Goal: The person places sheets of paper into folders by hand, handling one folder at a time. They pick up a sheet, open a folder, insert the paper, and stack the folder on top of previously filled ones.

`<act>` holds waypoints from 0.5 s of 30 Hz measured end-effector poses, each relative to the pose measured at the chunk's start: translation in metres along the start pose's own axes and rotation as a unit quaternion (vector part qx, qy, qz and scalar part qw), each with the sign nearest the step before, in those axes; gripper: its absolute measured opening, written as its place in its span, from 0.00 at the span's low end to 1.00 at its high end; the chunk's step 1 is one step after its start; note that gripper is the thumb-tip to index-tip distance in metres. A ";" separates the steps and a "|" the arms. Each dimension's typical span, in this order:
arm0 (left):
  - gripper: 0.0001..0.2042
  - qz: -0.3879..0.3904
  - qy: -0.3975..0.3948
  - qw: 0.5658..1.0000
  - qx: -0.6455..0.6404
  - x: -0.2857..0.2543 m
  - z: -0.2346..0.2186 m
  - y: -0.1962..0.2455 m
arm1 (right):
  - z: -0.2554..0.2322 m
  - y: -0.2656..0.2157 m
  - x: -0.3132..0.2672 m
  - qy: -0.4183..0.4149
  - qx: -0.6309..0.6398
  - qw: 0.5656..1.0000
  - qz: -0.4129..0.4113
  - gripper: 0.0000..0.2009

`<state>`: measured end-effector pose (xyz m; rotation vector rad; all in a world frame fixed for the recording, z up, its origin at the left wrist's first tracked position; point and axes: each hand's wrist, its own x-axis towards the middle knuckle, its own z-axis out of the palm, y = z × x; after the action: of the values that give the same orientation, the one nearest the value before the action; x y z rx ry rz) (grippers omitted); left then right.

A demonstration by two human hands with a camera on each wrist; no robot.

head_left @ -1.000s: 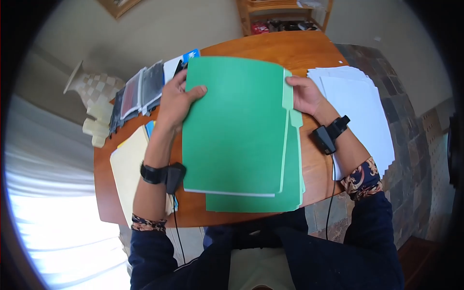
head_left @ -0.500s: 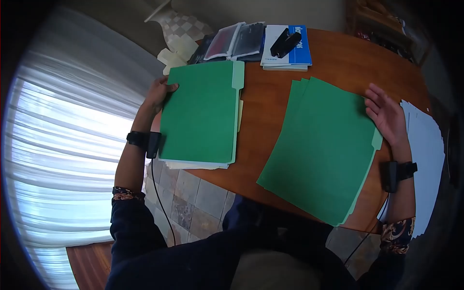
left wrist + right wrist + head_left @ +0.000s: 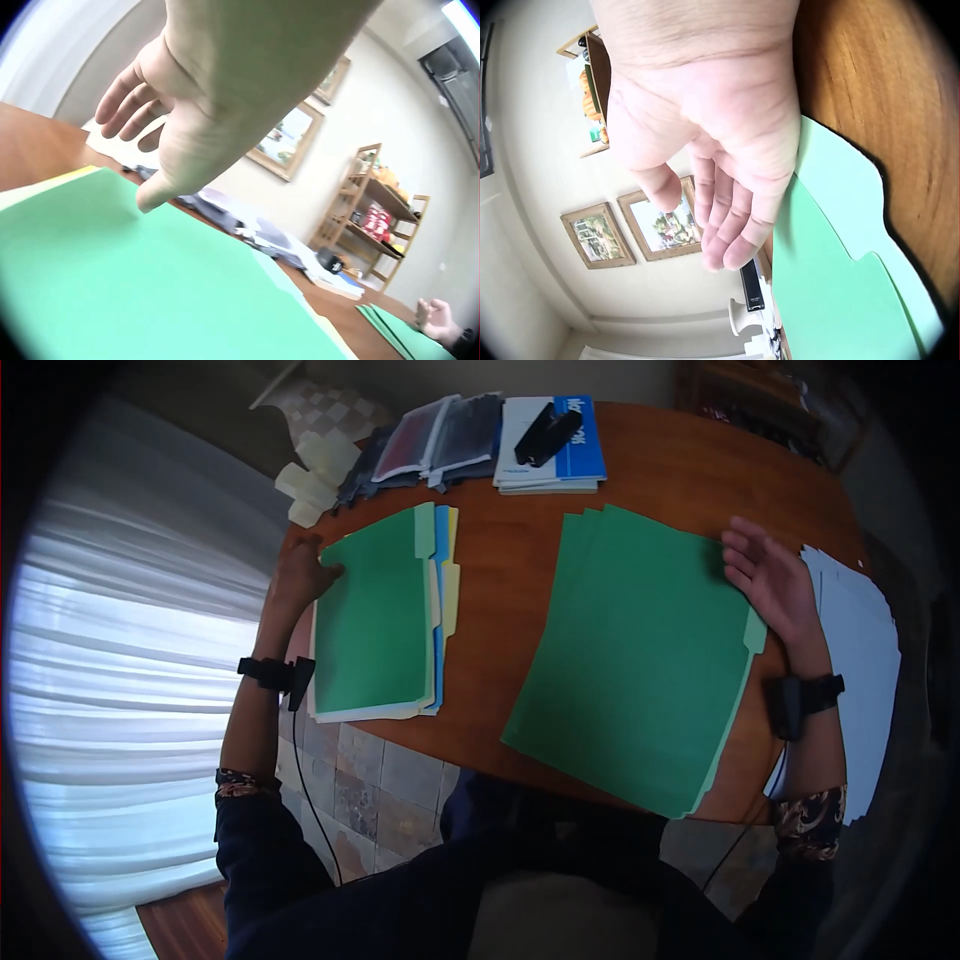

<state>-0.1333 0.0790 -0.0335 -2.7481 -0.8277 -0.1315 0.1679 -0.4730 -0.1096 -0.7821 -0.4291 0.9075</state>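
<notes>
In the head view a green folder (image 3: pixel 375 610) lies on top of the left pile, over cream, blue and yellow folders (image 3: pixel 450 600) whose tabs stick out on the right. My left hand (image 3: pixel 300 575) is at that pile's left edge. Its fingers are spread and relaxed, the thumb tip close over the green folder in the left wrist view. Several more green folders (image 3: pixel 640 650) lie slightly fanned on the right part of the table. Beside their right edge rests my right hand (image 3: pixel 772 575), palm turned inward, fingers loosely bent with nothing in them.
White paper sheets (image 3: pixel 860 660) are stacked at the table's right edge. Along the back stand a black stapler (image 3: pixel 548 436) on notebooks (image 3: pixel 580 460), zip pouches (image 3: pixel 440 440) and a checkered vase (image 3: pixel 330 410). The wooden table's (image 3: pixel 480 660) front edge is near my body.
My left hand carried a green folder from the right pile to the left one, laid it down and let go. My right hand released it and stays by the right pile.
</notes>
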 end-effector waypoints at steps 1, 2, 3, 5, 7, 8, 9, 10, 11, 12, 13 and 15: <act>0.27 -0.002 -0.051 0.993 -0.102 0.001 -0.012 0.035 | 0.003 -0.001 -0.003 -0.003 0.002 1.000 0.007 0.24; 0.26 -0.008 -0.100 0.975 -0.198 0.001 -0.031 0.064 | 0.004 -0.003 -0.001 -0.015 0.003 1.000 0.011 0.24; 0.25 0.059 -0.102 0.964 -0.240 -0.006 -0.045 0.098 | 0.005 -0.004 0.002 -0.006 -0.004 1.000 0.007 0.24; 0.25 0.181 -0.099 0.938 -0.278 -0.023 -0.071 0.170 | 0.006 -0.004 -0.003 0.006 -0.017 1.000 0.008 0.24; 0.29 0.305 -0.062 0.907 -0.285 -0.031 -0.079 0.229 | 0.010 -0.003 0.000 0.018 -0.008 1.000 0.008 0.23; 0.33 0.367 -0.031 0.883 -0.292 -0.029 -0.070 0.256 | 0.011 -0.001 0.001 0.017 -0.012 1.000 0.005 0.23; 0.37 0.406 0.000 0.866 -0.294 -0.029 -0.063 0.283 | 0.011 0.000 0.001 0.030 -0.014 0.999 0.004 0.22; 0.41 0.444 0.030 0.845 -0.296 -0.026 -0.058 0.310 | 0.011 -0.002 0.001 0.044 -0.015 0.999 0.001 0.22; 0.41 0.448 0.033 0.842 -0.298 -0.020 -0.051 0.332 | 0.013 -0.002 0.000 0.047 0.001 0.999 -0.009 0.20; 0.43 0.451 0.029 0.844 -0.288 -0.016 -0.047 0.352 | 0.010 -0.003 0.001 0.053 -0.001 0.999 -0.012 0.20; 0.46 0.455 0.024 0.846 -0.277 -0.012 -0.042 0.364 | 0.006 -0.003 0.001 0.082 -0.027 0.995 -0.047 0.19; 0.46 0.450 -0.061 0.847 -0.276 -0.003 -0.058 0.366 | 0.013 -0.006 0.002 0.184 -0.077 0.971 -0.129 0.14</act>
<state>0.0662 -0.2324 -0.0622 -3.3700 0.6561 0.0038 0.1639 -0.4684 -0.0962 -0.9896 -0.2659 0.4744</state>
